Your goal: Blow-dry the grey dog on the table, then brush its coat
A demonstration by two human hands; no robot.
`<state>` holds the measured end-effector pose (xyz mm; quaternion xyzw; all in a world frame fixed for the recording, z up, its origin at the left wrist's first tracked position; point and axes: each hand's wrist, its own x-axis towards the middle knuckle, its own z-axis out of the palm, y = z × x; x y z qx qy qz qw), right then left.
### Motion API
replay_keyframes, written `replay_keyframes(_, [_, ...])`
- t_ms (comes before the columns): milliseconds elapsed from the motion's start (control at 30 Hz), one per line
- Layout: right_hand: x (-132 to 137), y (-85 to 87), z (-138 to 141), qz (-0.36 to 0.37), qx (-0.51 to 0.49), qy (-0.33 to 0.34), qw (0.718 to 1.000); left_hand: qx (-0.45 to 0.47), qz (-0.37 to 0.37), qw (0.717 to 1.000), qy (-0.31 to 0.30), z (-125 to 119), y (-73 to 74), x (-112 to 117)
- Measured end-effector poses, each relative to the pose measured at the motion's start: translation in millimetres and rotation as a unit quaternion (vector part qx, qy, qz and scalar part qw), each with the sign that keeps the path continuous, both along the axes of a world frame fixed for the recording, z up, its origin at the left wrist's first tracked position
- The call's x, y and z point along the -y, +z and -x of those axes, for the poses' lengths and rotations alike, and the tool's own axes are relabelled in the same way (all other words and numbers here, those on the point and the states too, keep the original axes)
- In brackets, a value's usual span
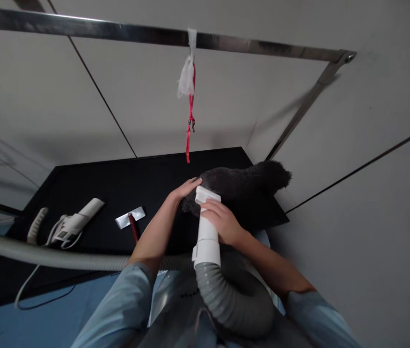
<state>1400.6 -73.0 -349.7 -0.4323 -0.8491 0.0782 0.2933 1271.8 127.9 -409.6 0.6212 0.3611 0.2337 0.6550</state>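
With fingers of right hand [222, 220] gripping white nozzle [207, 239], frame centre: probably light, stiff; best held mid-barrel. With left hand [186, 188], touching soft-looking dark fur [237, 181]; cannot tell if gripping.

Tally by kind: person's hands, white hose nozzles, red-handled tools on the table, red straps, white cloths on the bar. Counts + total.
Hands: 2 (left hand, right hand)
White hose nozzle: 1
Red-handled tool: 1
Red strap: 1
White cloth: 1
Total: 6
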Motion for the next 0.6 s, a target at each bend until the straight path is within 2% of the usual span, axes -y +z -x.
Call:
replay_keyframes(100, [0,-0.7,0,0.044,0.045,0.089,0.994,0.009,0.003,1.0,-0.024,-5,0.5,3])
replay_keyframes(133, [0,0.2,-1,0.046,0.039,0.087,0.994,0.01,0.0,1.0,-0.028,-7,0.6,3])
replay_keyframes(233, [2,4.3,-4,0.012,-0.021,-0.003,1.0,0.018,-0.001,0.999,-0.032,-12,0.5,3])
replay_keyframes(267, [3,4.9,-5,0.013,-0.033,-0.01,0.999,0.023,0.001,0.999,-0.034,-13,0.5,2])
replay_keyframes(367, [6,0.8,-5,0.051,-0.067,0.026,0.996,0.026,-0.005,0.999,-0.038,-15,1.2,3])
replay_keyframes(400, [7,-2.0,-4,0.05,-0.106,0.011,0.993,0.025,-0.011,0.999,-0.038,-15,1.8,4])
replay_keyframes(500, [8,-9.2,-4,0.01,-0.269,-0.11,0.957,0.016,-0.028,0.999,-0.033,-13,4.8,7])
replay_keyframes(600, [7,-7.8,-3,0.063,-0.339,-0.145,0.927,0.007,-0.036,0.999,-0.033,-12,8.6,12])
